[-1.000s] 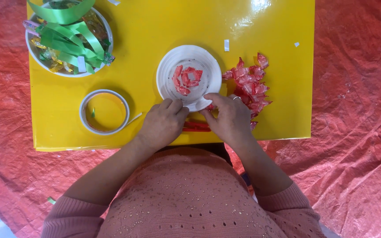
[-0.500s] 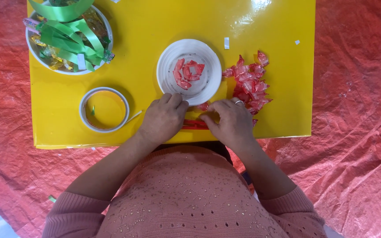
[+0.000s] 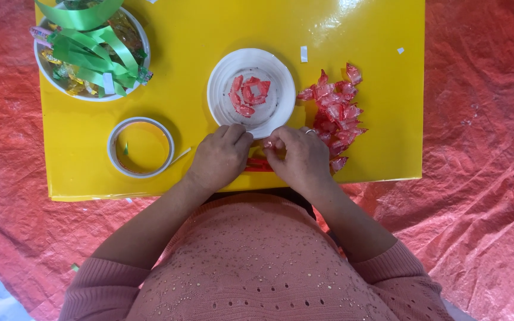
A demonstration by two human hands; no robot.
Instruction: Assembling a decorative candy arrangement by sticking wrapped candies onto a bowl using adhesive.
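My left hand [image 3: 218,157] and my right hand [image 3: 295,157] rest close together on the near edge of a yellow table [image 3: 358,30], fingers curled around a small red wrapped candy [image 3: 267,144] pinched between them. Red pieces [image 3: 258,164] lie under the hands. Just beyond the fingertips sits a white plate [image 3: 275,74] holding a few red candies [image 3: 248,95]. A pile of red wrapped candies [image 3: 335,113] lies right of the plate, beside my right hand.
A roll of clear tape [image 3: 141,147] lies left of my left hand. A white bowl [image 3: 93,50] with green ribbon strips and mixed candies sits at the table's far left. Red sheeting [image 3: 483,148] covers the floor around the table.
Both hands have drawn back a little from the plate's rim toward the table's near edge, staying together on the small candy.
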